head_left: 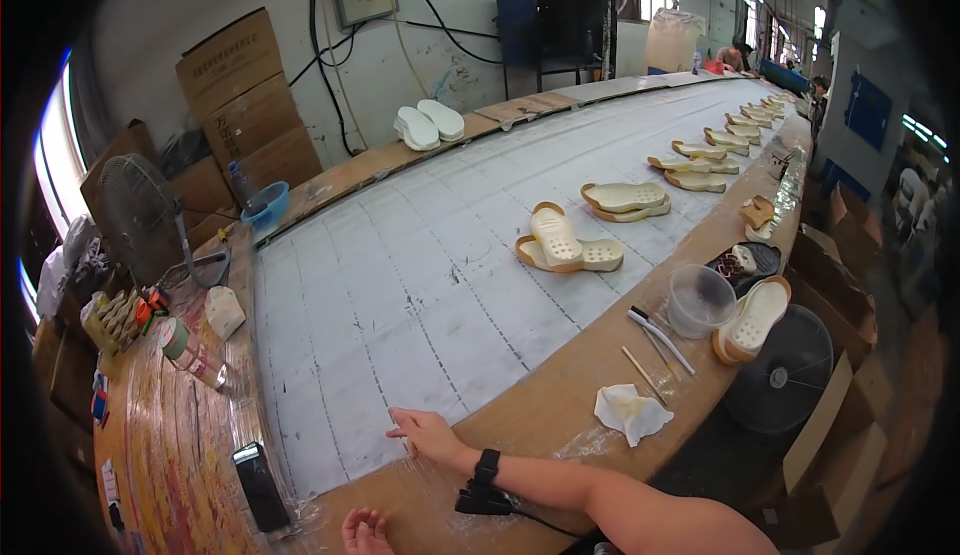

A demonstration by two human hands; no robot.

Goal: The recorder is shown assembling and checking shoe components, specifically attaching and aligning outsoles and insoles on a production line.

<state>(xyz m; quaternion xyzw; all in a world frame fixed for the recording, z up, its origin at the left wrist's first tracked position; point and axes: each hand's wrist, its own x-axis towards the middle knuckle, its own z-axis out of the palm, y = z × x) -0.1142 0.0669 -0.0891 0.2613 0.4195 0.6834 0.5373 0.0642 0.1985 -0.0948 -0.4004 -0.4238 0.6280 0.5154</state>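
My right hand (432, 439) hovers at or rests on the near edge of a white work surface (350, 355) marked with dashed lines; I cannot tell if it touches. Its index finger points left, the other fingers bend loosely, and nothing shows in it. At the lower edge, my left hand (365, 533) is partly cut off, its fingers loosely curled and apart with nothing between them. A dark strap (487, 467) circles my right wrist. Cream shoe soles with tan edges (555, 237) lie on the white surface, one across another. Farther off, another pair (625, 201) heads a row of several more.
Along the right wooden edge lie a crumpled white cloth (632, 413), pens (660, 340), a clear plastic tub (700, 300) and a sole pair (752, 320). On the left are a phone (260, 487), a jar (192, 353), a fan (140, 210) and a blue bowl (266, 206). White soles (430, 125) stand behind.
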